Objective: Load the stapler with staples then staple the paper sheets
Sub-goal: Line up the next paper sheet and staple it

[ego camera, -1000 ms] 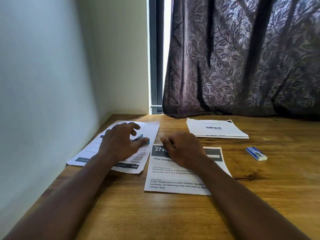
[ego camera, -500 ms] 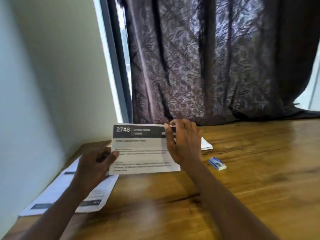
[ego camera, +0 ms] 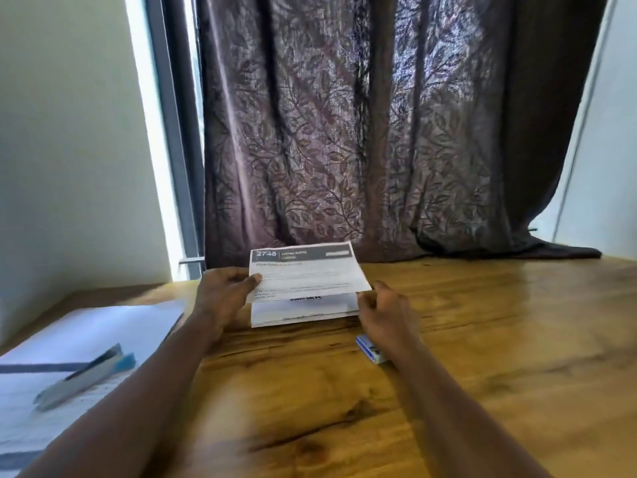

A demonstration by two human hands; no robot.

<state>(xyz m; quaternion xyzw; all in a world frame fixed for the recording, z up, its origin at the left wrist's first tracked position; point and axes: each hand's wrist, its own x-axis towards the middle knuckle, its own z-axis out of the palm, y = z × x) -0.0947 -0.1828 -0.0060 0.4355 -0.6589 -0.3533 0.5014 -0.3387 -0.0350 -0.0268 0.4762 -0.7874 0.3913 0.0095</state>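
Observation:
I hold a printed sheet (ego camera: 306, 274) headed "2748" just above a white paper stack (ego camera: 303, 310) lying on the wooden table (ego camera: 482, 339) by the curtain. My left hand (ego camera: 224, 291) pinches the sheet's left edge, thumb on top. My right hand (ego camera: 382, 308) has its fingers curled at the sheet's lower right corner, next to the stack's right edge. A blurred grey stapler (ego camera: 86, 376) with a blue end lies on another sheet (ego camera: 103, 332) at the far left, away from both hands. A small blue and white staple box (ego camera: 370, 348) sits partly hidden under my right wrist.
A dark patterned curtain (ego camera: 362, 150) hangs right behind the stack and drapes onto the table's back edge. A white wall (ego camera: 62, 167) closes off the left side. Bare wood stretches to the right and toward me.
The "2748" sheet went from lying flat in front of me to being held over the white stack at the back. My left hand left the stapler and took the sheet's left edge.

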